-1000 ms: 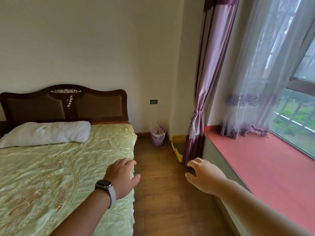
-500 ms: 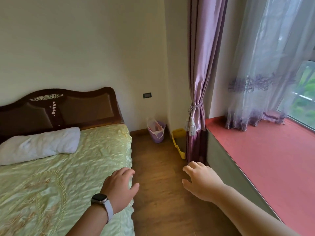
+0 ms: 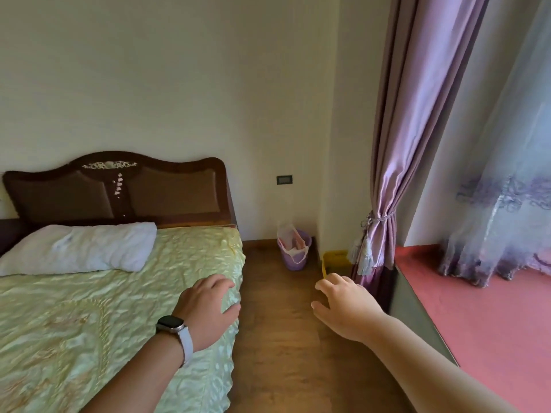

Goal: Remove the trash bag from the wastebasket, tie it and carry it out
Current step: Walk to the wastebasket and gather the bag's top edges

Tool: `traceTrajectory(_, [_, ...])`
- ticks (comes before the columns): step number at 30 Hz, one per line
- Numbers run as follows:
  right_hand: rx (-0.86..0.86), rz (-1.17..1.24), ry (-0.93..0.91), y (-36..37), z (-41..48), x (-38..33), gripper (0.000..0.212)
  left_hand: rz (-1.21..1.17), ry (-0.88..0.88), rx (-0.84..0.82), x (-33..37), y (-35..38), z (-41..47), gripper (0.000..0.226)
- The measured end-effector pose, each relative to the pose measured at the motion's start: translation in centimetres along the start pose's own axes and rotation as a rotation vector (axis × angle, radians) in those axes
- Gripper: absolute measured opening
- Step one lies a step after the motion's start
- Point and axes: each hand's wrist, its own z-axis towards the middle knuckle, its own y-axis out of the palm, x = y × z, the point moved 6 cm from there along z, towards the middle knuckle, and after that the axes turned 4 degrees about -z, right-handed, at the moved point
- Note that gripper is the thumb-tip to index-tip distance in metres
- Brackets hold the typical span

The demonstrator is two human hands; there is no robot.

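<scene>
A small purple wastebasket [image 3: 296, 260] stands on the wooden floor against the far wall, between the bed and the wall corner. A pale pink trash bag [image 3: 289, 237] lines it and sticks up above the rim. My left hand [image 3: 208, 308], with a watch on the wrist, hovers over the bed's corner, fingers apart and holding nothing. My right hand [image 3: 346, 305] reaches forward above the floor, fingers loosely spread, also empty. Both hands are well short of the wastebasket.
A bed [image 3: 113, 308] with a green cover and white pillow [image 3: 80, 248] fills the left. A yellow bin [image 3: 335, 260] stands by the purple curtain [image 3: 387, 189]. A red window ledge [image 3: 492, 317] runs along the right. The wooden floor [image 3: 277, 338] forms a narrow aisle.
The view has swung left and moved nearer the far wall; the wastebasket looks closer. Both hands stay stretched forward and empty.
</scene>
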Motion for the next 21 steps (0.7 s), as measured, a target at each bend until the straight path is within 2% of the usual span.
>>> traceTrajectory(10, [-0.19,-0.037,0.097,4.6,16.3,0.6,0.05,-0.087,-0.024,-0.165,-10.2,6.5,15.8,0.047])
traceTrajectory(21, [-0.151,-0.027,0.202,1.8,32.3,0.5,0.05,-0.113,0.057,-0.191,-17.2,5.6,34.1,0.047])
